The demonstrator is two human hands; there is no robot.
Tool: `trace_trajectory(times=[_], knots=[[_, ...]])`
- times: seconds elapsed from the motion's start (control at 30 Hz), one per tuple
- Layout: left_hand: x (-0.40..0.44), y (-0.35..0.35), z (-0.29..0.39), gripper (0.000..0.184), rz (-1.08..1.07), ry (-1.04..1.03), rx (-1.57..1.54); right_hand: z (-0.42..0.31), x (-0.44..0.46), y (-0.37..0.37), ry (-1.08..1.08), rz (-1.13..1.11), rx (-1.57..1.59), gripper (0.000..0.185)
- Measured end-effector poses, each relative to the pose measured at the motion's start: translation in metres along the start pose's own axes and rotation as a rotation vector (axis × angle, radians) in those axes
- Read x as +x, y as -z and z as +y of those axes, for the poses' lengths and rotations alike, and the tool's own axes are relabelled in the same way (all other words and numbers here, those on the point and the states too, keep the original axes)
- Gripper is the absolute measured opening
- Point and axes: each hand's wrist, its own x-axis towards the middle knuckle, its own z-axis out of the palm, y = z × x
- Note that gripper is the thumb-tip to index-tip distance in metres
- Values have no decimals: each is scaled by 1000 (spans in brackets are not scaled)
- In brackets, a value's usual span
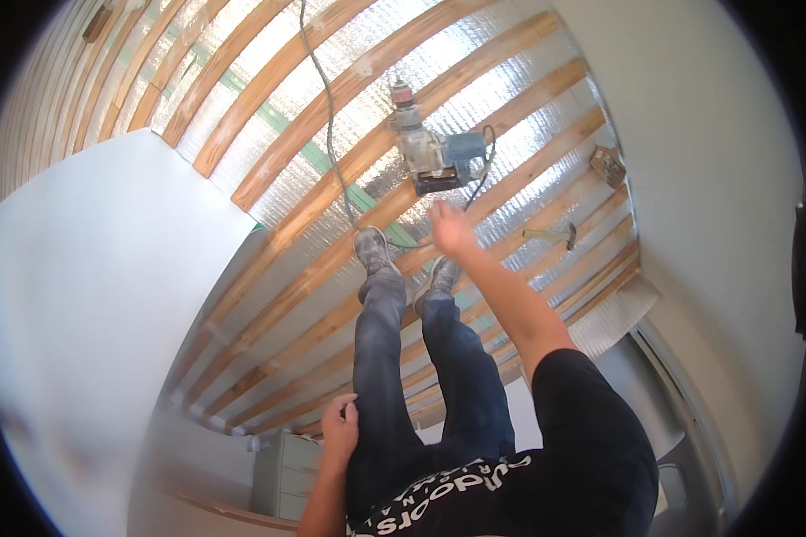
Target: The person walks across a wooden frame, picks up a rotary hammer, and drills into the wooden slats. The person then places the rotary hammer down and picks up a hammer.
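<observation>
A rotary hammer drill (434, 154) with a blue-grey motor housing and a red-and-black chuck end lies across the wooden battens. Just below it is my right hand (453, 231), a small gap apart; its fingers are blurred and their grip is unclear. My left hand (340, 428) hangs beside my left thigh, fingers loosely bent and apart, holding nothing visible. From the drill a dark cable (330, 116) loops past my shoes and up over the battens.
Parallel wooden battens (331, 277) run over silvery foil. A hammer (551, 235) and a small wooden block (607, 166) lie to the right. A white panel (98, 268) stands at left, a pale wall (698, 161) at right. Drawers (295, 474) show below.
</observation>
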Motion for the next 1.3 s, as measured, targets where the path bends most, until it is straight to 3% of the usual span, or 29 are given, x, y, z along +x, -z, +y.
trace_trajectory(times=[0.03,0.13,0.17,0.27,0.33,0.43,0.53,0.57,0.7,0.8,0.83,0.9,0.93,0.97,1.0,1.07,1.13,1.17,1.27,1.3], knots=[[-9,0,-1,26,-32,-13,45,-12,-40,0,63,41,8,36],[-47,2,37,22,-117,-144,291,-59,-187,40,76,-149,139,32],[-57,4,51,14,-111,-419,411,-81,-238,73,81,-149,267,32],[-90,6,74,12,-150,-650,608,-121,-366,150,141,-387,248,19],[-95,-2,71,16,-224,-639,712,-133,-435,184,130,-427,256,21],[-101,-15,75,29,-299,-549,828,-128,-470,194,54,-409,262,38],[-111,-37,80,43,-404,-439,893,-116,-454,216,-340,-719,375,56],[-120,-35,76,47,-469,-411,883,-110,-471,222,-287,-650,424,67],[-174,-68,75,51,-551,-274,923,-33,-518,176,-263,-711,554,62],[-150,-120,65,51,-560,-275,949,57,-456,137,-338,-551,637,59],[-136,-132,74,43,-534,-312,973,107,-433,82,-363,-400,574,55],[-86,-136,55,35,-237,-513,919,209,-371,35,-691,24,720,50],[-45,-124,40,31,-82,-661,1069,271,-343,-1,-792,90,681,50],[-8,-117,36,34,160,-837,900,342,-315,-64,-906,180,657,52],[13,-123,70,40,244,-824,834,396,-293,-100,-1104,236,1031,51],[70,-132,82,44,440,-881,708,472,-259,-139,-1256,179,1155,49],[104,-155,113,48,538,-767,498,529,-230,-187,-1390,295,1288,49],[122,-164,122,49,519,-825,492,548,-216,-204,-1450,346,1355,49],[177,-173,136,49,495,-960,507,572,-183,-229,-1460,465,1600,44],[189,-178,139,50,530,-954,447,580,-176,-244,-1334,530,1685,37]])
